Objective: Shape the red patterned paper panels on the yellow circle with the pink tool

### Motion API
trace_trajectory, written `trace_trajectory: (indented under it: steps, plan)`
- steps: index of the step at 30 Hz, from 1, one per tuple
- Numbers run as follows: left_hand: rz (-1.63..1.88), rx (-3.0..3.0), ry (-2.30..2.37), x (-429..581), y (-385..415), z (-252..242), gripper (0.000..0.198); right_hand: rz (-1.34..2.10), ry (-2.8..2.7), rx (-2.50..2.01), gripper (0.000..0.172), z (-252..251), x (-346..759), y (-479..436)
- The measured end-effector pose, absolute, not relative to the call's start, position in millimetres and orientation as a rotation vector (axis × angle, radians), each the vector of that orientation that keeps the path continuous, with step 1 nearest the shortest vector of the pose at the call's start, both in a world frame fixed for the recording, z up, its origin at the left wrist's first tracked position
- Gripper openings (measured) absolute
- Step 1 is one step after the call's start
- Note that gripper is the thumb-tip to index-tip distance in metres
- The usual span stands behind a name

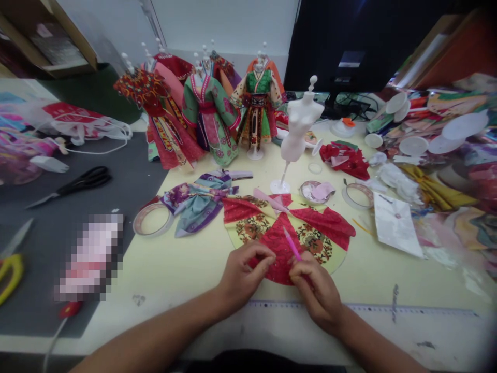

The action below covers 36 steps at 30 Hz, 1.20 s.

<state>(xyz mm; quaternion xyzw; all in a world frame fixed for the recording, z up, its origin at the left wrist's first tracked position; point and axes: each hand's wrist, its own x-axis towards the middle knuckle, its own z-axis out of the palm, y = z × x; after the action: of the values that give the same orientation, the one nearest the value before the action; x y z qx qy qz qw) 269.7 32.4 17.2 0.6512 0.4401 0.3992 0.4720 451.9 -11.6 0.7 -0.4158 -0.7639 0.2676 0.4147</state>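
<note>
A fan-shaped piece of red and yellow patterned cloth lies flat on the pale yellow table in front of me. My left hand is closed in a pinch on the cloth's near red edge. My right hand is closed around a thin pink stick whose tip rests on the red middle panel. A bare white doll mannequin stands on its base just behind the cloth.
Several dressed doll mannequins stand at the back. A folded purple garment, tape rolls, black scissors, yellow-handled scissors and a dark mat lie left. Scraps, white discs and paper crowd the right. A clear ruler lies near.
</note>
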Motion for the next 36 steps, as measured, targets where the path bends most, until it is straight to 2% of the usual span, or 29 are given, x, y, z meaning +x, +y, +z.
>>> trace_trajectory:
  steps: [5, 10, 19, 36]
  plan:
    - [0.827, 1.094, 0.984, 274, 28, 16, 0.011, 0.726, -1.798, -1.108, 0.016, -3, 453, -9]
    - [0.819, 0.82, 0.923, 277, 27, 12, 0.014, 0.735, -1.79, -1.167, 0.02, -1, 452, -8]
    - [0.875, 0.728, 0.962, 276, 29, 10, 0.024, 0.566, -2.043, -1.114, 0.04, -4, 449, -10]
    - [0.88, 0.714, 0.891, 274, 27, 10, 0.033, 0.314, -2.194, -1.041, 0.054, -11, 448, -11]
